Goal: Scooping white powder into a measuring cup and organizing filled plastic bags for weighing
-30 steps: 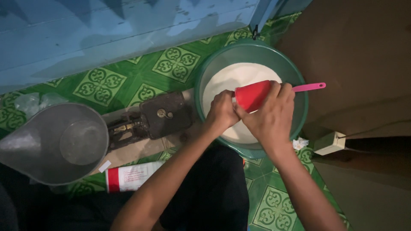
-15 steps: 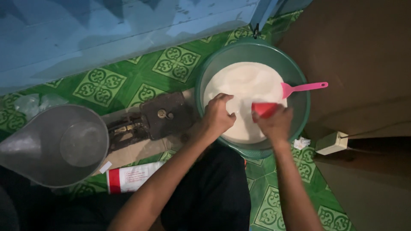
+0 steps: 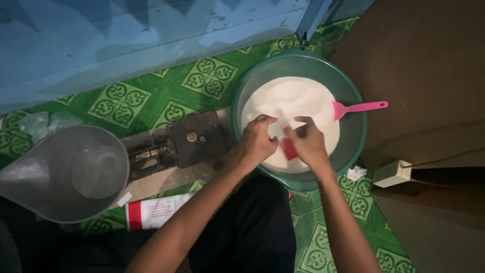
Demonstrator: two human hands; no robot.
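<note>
While over the green basin (image 3: 348, 146), right hand (image 3: 309, 144) clamped on red scoop (image 3: 290, 149), left hand (image 3: 258, 139) curled.

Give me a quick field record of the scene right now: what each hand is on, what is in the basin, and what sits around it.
left hand: over the basin, fingers curled, beside the right hand
right hand: over the basin, grip closed on a small red object
green basin: on the patterned green mat, filled with white powder
pink spatula: blade in the powder, handle resting across the rim
dark metal scale: left of the basin
grey scoop pan: far left
red and white packet: lying flat below the scale
</note>
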